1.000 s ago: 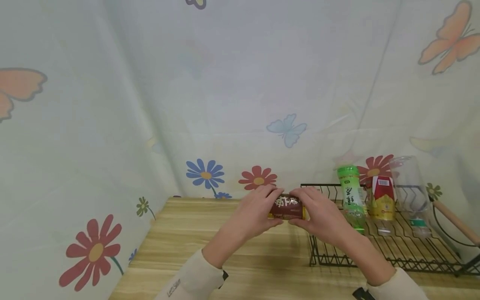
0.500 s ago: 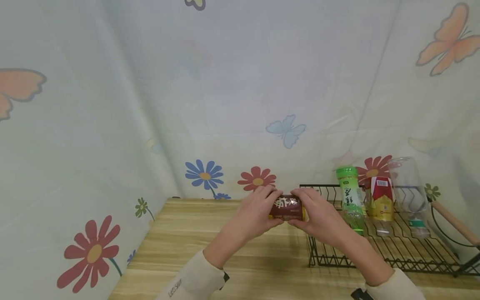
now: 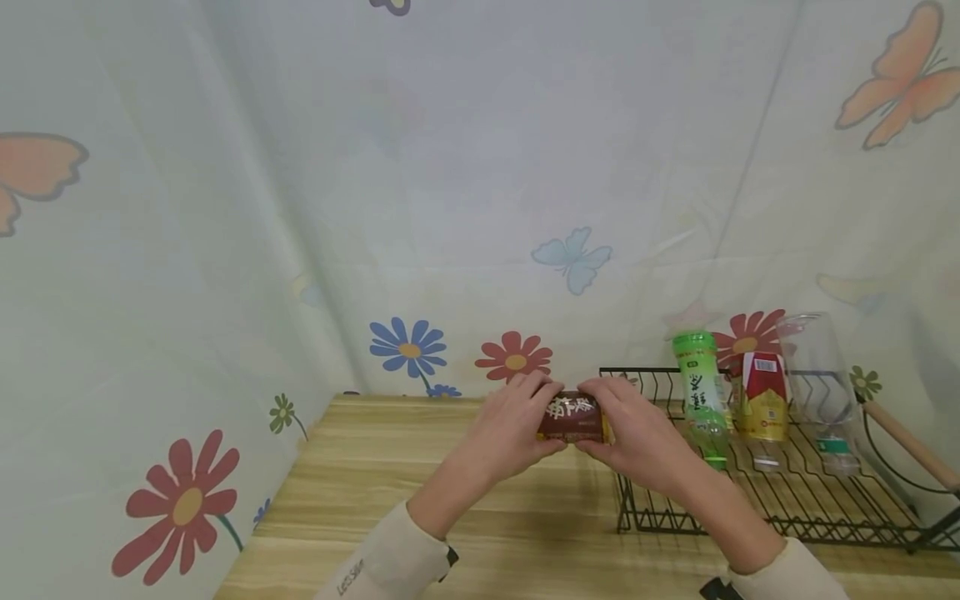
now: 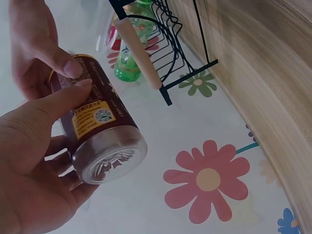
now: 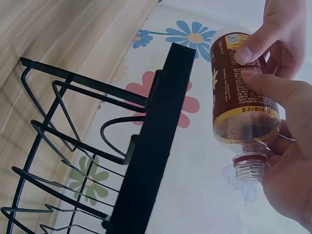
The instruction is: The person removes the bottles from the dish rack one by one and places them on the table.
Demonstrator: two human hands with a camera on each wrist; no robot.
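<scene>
A plastic bottle with a brown, yellow-edged label (image 3: pixel 573 419) lies sideways between both hands, above the wooden table. My left hand (image 3: pixel 513 425) grips its base end, with the thumb on the near side and fingers on the far side. My right hand (image 3: pixel 637 429) grips the neck end in the same manner. In the left wrist view the clear bottle base (image 4: pixel 114 158) faces the camera. The right wrist view shows a threaded, uncapped bottle neck (image 5: pixel 249 168) and a little dark liquid (image 5: pixel 246 131) inside. Both thumbs press on the label close together.
On the right, a black wire rack (image 3: pixel 757 500) with a wooden handle (image 3: pixel 911 442) holds a green-labelled bottle (image 3: pixel 701 392), a red and gold bottle (image 3: pixel 765 396) and a clear bottle (image 3: pixel 821 392), all upended. A flowered curtain (image 3: pixel 450 208) hangs behind the table (image 3: pixel 375 467).
The white lettering on the bottle's label has shifted slightly, as the bottle turns a little between the fingers. Both hands stay in nearly the same place.
</scene>
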